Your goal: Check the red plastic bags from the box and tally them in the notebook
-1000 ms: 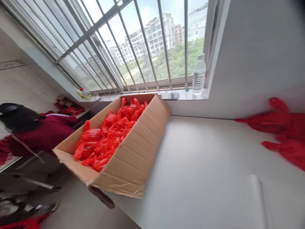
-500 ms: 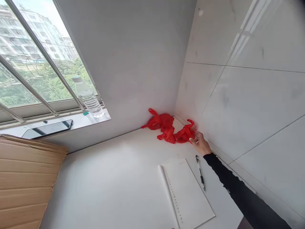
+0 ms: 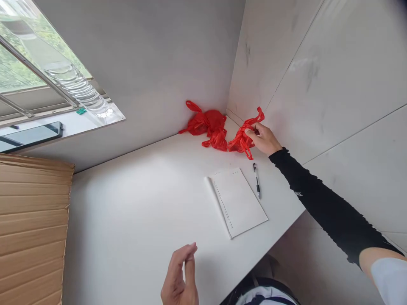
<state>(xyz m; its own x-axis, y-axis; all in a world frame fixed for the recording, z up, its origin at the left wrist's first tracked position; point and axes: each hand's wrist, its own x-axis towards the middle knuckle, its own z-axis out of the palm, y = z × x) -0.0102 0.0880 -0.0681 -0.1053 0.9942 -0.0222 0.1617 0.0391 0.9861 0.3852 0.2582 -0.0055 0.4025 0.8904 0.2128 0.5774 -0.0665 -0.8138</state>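
Note:
In the head view, my right hand pinches the twisted top of a red plastic bag in the far corner of the table. The bag's handle loops stick out above and below my fingers. Two more red plastic bags bunch together to its left: a larger one against the wall and a smaller one in front. Low in the view, my left hand hovers over the table with thumb and forefinger tips together and nothing seen between them.
An open notebook lies on the white table, with a pen to its right. A cardboard box stands at the left. On the windowsill are a clear water bottle and a phone. Walls enclose the corner.
My right hand has gone from touching the bag's right side to gripping its top, which is pulled upward. My left hand has come into view. The camera has tilted down.

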